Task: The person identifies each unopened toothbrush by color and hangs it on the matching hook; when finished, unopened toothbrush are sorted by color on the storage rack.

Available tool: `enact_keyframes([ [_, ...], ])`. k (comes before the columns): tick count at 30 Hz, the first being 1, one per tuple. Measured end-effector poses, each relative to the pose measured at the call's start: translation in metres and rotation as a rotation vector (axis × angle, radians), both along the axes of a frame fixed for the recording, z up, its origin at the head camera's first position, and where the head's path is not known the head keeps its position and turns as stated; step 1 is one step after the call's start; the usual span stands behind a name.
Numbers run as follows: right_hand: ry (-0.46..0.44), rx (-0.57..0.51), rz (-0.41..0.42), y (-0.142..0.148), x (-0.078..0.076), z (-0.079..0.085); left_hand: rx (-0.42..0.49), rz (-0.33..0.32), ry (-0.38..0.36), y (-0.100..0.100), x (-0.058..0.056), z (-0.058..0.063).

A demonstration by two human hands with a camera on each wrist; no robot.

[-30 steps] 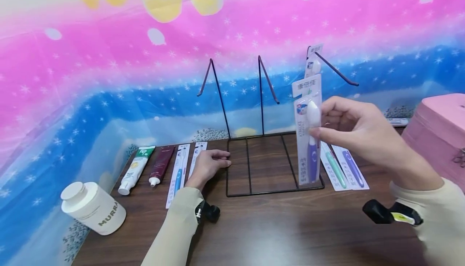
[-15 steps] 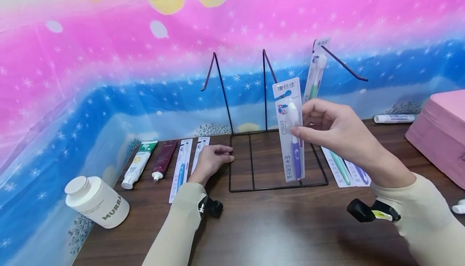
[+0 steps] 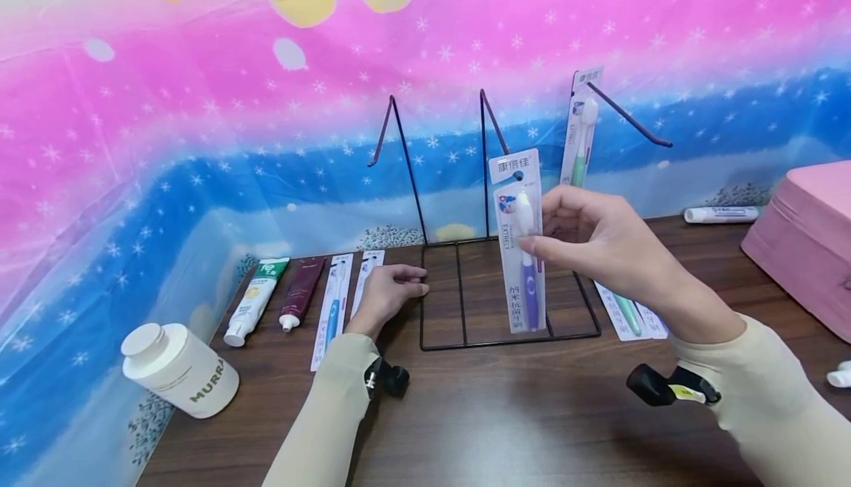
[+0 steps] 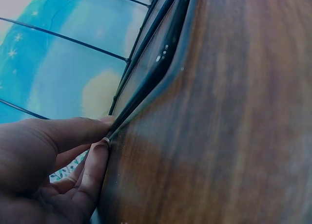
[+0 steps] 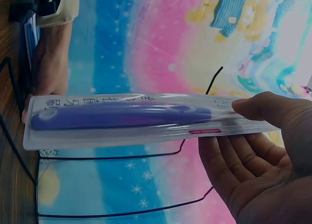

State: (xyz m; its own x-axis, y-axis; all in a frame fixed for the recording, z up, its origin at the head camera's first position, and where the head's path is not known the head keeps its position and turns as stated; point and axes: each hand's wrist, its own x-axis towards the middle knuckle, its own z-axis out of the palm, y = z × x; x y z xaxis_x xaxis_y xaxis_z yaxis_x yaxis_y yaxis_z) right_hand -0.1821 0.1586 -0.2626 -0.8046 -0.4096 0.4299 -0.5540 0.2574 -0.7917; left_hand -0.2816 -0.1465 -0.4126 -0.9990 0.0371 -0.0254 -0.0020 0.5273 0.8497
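My right hand (image 3: 598, 239) pinches a packaged purple toothbrush (image 3: 528, 287) upright between thumb and fingers, its printed front facing me. In the head view, the card's hanging slot overlaps the lower end of the middle hook (image 3: 486, 169) on a black wire rack (image 3: 461, 295). The right wrist view shows the purple handle (image 5: 122, 117) through clear plastic, thumb on one face. My left hand (image 3: 385, 295) holds the rack's left base wire; in the left wrist view, thumb and fingertips meet on that wire (image 4: 127, 107). A packaged green toothbrush (image 3: 580, 136) hangs on the right hook.
Left of the rack lie a packaged blue toothbrush (image 3: 332, 310), a maroon tube (image 3: 302, 291), a green-and-white tube (image 3: 255, 302) and a white bottle (image 3: 182, 372). Rightward are another packaged green toothbrush (image 3: 625, 313), a white tube (image 3: 721, 215) and a pink box (image 3: 798, 250).
My right hand has carried the packaged purple toothbrush left, from in front of the right hook to the middle hook. My left hand stays on the rack. The head view has shifted slightly.
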Motion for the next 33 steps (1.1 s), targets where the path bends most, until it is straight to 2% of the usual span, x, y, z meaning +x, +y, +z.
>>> enact_keyframes([
  [13, 0.013, 0.053, -0.065, -0.003, -0.016, 0.001, 0.018, -0.005, -0.009, 0.001, 0.001, 0.003],
  [23, 0.009, 0.104, -0.139, -0.005, -0.047, 0.001, 0.017, 0.0, -0.006, 0.002, 0.001, 0.004],
  [33, 0.016, 0.068, -0.176, -0.008, -0.084, -0.005, 0.005, -0.006, -0.018, 0.0, 0.001, 0.002],
])
